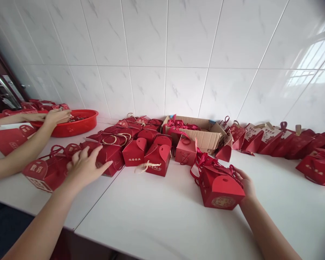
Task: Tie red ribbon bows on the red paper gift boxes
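Observation:
My left hand (83,168), fingers spread, reaches over the left cluster of boxes, beside a red gift box (46,170) with a round-topped panel and a cord handle. Whether its fingertips touch the red box behind them (111,159) I cannot tell. On the right, my right hand (246,186) grips the side of a red gift box with a ribbon (222,186), which has a gold round emblem on its front. Some of these fingers are hidden behind that box. A smaller red box (186,151) stands just behind it, and a loose beige rope (148,165) lies against the middle boxes.
Against the tiled wall sits an open cardboard box (209,139) of red ribbons. A row of red bags (268,139) lines the right, with another ribboned red box (318,168). At left, a co-worker's hands (56,117) are over a red basin (83,124). A seam crosses the white table (162,216).

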`<state>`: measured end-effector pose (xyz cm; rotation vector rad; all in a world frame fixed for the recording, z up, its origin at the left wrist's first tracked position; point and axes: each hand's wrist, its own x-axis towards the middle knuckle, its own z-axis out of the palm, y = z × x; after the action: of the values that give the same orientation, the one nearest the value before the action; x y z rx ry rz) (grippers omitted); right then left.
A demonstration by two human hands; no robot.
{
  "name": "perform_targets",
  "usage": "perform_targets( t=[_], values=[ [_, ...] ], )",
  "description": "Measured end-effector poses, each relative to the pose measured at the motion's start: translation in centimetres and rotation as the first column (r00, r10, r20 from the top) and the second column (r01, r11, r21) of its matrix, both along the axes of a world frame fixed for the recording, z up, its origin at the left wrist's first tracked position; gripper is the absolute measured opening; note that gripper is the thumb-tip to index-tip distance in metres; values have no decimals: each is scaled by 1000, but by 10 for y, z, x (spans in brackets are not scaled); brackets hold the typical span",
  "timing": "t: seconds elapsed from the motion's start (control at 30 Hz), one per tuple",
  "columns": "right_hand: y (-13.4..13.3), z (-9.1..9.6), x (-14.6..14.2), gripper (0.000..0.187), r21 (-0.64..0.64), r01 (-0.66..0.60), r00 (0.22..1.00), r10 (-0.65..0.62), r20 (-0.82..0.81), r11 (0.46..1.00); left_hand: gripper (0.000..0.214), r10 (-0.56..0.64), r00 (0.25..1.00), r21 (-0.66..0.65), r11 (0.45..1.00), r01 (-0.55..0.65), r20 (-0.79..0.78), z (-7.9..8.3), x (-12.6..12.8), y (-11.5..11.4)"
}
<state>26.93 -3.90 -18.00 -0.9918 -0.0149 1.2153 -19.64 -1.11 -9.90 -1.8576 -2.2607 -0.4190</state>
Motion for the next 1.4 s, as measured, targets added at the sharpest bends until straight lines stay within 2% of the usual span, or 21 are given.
perform_targets(
  t=[0.07, 0.17, 0.3, 0.47, 0.57, 0.63, 0.73, 0.83, 0.9, 1.03, 1.13, 1.2, 1.33, 1.4],
  values=[
    [0, -1, 0, 8, 1, 5, 1000, -5, 10, 1000, 66, -43, 999, -50, 998, 43, 8, -13, -9, 1],
    [0, -3, 2, 7, -13, 26, 999, -25, 22, 1000, 63, -65, 998, -13, 998, 65, -18, -23, -7, 2],
    [-1, -4, 5, 6, -14, 59, 998, -58, 18, 998, 63, -63, 998, -49, 997, 63, -10, -18, 3, -10],
    [0, -4, 4, 6, -6, 48, 999, -48, 19, 999, 69, 82, 996, -109, 990, -87, -45, -16, -1, -43],
    [0, -3, 2, 6, -4, 24, 1000, -24, 20, 1000, 64, -23, 999, -88, 996, 20, -37, -24, 0, -54],
    [0, -2, 1, 6, -4, 18, 1000, -18, 24, 1000, 63, -124, 992, -66, 990, 123, -12, -29, 8, -49],
    [-1, -2, 1, 6, 8, 12, 1000, -12, 27, 1000, 66, -217, 976, -11, 976, 217, 24, -35, 27, -24],
    [-1, -4, 2, 5, 22, 8, 1000, -9, 20, 1000, 69, -240, 970, 62, 969, 237, 47, -37, 43, 4],
    [0, -5, 3, 5, 28, 11, 1000, -12, 15, 1000, 73, -248, 966, 55, 968, 244, 77, -37, 46, 13],
    [1, -4, 1, 6, 45, -5, 1000, 5, 10, 999, 84, -257, 961, 26, 966, 256, 102, -39, 41, 4],
    [0, -1, -1, 9, 42, -21, 1000, 21, 9, 999, 96, -185, 983, 107, 977, 185, -10, -41, 41, -8],
    [0, 0, -2, 9, 42, -27, 999, 26, 20, 999, 102, -153, 988, 178, 972, 156, -31, -42, 44, -11],
    [0, 0, -1, 9, 68, -33, 997, 29, 68, 997, 89, -242, 959, 110, 968, 227, 151, -42, 49, -8],
    [0, -2, -1, 9, 101, -30, 994, 18, 109, 994, 79, -308, 938, 99, 950, 295, 160, -43, 49, -9]
  ],
)
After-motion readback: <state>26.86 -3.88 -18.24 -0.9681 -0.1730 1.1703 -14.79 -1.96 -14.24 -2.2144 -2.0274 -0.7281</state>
